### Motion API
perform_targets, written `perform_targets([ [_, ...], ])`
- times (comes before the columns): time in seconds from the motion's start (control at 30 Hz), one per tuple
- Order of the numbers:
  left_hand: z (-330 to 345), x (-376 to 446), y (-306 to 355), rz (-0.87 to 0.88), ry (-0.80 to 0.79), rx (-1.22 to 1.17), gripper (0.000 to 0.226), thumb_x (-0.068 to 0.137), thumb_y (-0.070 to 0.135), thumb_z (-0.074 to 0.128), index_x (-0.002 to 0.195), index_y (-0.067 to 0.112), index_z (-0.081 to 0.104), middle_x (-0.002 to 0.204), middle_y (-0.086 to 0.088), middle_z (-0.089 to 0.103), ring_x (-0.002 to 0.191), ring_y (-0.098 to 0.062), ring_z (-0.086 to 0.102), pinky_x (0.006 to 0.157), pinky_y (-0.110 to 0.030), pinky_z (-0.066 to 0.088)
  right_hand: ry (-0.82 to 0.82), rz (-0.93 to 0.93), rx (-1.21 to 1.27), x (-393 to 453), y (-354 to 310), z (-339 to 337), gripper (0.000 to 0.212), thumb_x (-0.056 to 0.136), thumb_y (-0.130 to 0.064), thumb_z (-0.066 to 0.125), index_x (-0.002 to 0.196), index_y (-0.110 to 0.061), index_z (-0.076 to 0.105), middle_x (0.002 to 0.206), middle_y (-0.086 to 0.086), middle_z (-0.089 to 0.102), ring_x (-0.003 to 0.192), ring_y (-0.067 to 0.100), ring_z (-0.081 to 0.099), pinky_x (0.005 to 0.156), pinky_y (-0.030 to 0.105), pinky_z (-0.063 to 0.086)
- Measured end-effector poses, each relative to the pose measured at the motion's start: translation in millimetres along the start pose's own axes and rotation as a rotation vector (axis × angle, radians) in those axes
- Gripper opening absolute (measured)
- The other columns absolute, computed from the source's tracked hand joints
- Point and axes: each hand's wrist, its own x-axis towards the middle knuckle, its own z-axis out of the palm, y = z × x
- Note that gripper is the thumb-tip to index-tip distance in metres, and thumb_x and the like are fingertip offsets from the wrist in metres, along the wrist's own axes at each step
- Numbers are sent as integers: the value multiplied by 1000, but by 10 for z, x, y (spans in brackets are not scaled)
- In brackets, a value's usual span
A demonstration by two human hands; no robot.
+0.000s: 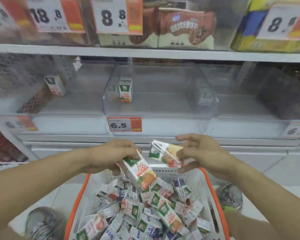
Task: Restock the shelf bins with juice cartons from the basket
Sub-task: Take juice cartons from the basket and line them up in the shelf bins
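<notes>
My left hand point(109, 155) grips the top of an orange juice carton point(140, 174) that tilts down over the basket. My right hand point(201, 153) pinches a second, mixed-fruit carton point(164, 155) between thumb and fingers, held sideways just above the basket's far rim. The white basket with orange rim point(76, 201) sits low in front of me, filled with several loose juice cartons point(145, 210). On the shelf ahead stand clear plastic bins: the middle bin point(156, 108) holds one upright orange carton point(126, 90), the left bin one carton point(55, 85), the right bin one carton point(204, 97).
A price tag reading 6.5 point(124, 124) hangs below the middle bin. The shelf above carries larger boxes with price cards 18.8 point(45, 14) and 8.8 point(113, 14). My shoes point(43, 224) stand on the white tiled floor either side of the basket.
</notes>
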Motion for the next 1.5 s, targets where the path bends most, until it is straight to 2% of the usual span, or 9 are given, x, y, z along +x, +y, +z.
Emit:
perform_targets([
  [0.13,-232,-116,14,2,15,-194,26,99,11,46,115,4,66,87,-20,70,65,-27,61,46,-28,46,-25,-57,112,66,-82,373,42,79,17,67,116,-3,68,110,17,69,86,38,74,72,44,63],
  [0.23,-364,-123,-23,11,18,-270,23,100,12,51,113,2,66,96,-21,73,75,-28,68,63,-35,61,-72,-97,172,156,-104,566,46,74,19,71,113,-5,71,107,14,74,92,41,72,73,40,62],
  [0.43,-551,-92,-178,28,-17,-378,30,96,20,60,124,9,66,122,-17,68,112,-37,60,79,-38,61,-69,-170,-82,368,-143,736,49,73,15,76,109,-19,72,107,-6,74,95,15,73,74,24,57],
  [0.67,-522,-53,-239,4,62,-662,29,97,11,52,122,4,66,113,-23,70,87,-29,70,67,-34,61,-108,-343,-175,597,-196,850,52,68,17,80,108,-16,72,108,-11,75,105,2,68,88,13,52],
  [0.83,-546,-45,-240,-32,4,-830,51,94,37,43,122,-1,63,109,-28,68,82,-41,67,63,-39,57,-145,-393,-227,707,-175,822,57,65,17,82,106,-22,74,122,-10,70,112,1,65,92,16,52],
  [0.93,-519,-18,-241,-13,-7,-755,63,91,57,51,122,4,66,102,-20,70,80,-34,67,64,-37,55,-157,-427,-306,728,-156,812,58,66,13,84,106,-27,74,124,-13,67,114,0,64,94,17,52],
  [1.2,-452,25,-206,70,-116,-520,49,79,36,68,120,10,67,105,-19,67,76,-21,58,58,-28,46,-326,-266,-375,687,-240,576,70,68,-34,90,129,-30,56,121,-10,69,115,9,65,104,38,50],
  [1.37,-317,3,-52,104,-237,-330,58,69,37,68,122,15,67,97,-21,67,74,-27,54,54,-29,43,-654,-24,-365,627,-218,522,75,75,-24,83,140,-29,46,129,8,65,121,31,61,103,49,47],
  [1.5,-188,45,8,16,-137,-213,73,48,36,72,115,10,57,82,-18,68,69,-32,59,52,-32,42,-743,59,-371,557,-225,509,78,80,-5,81,140,-34,41,104,1,72,89,15,67,77,30,53],
])
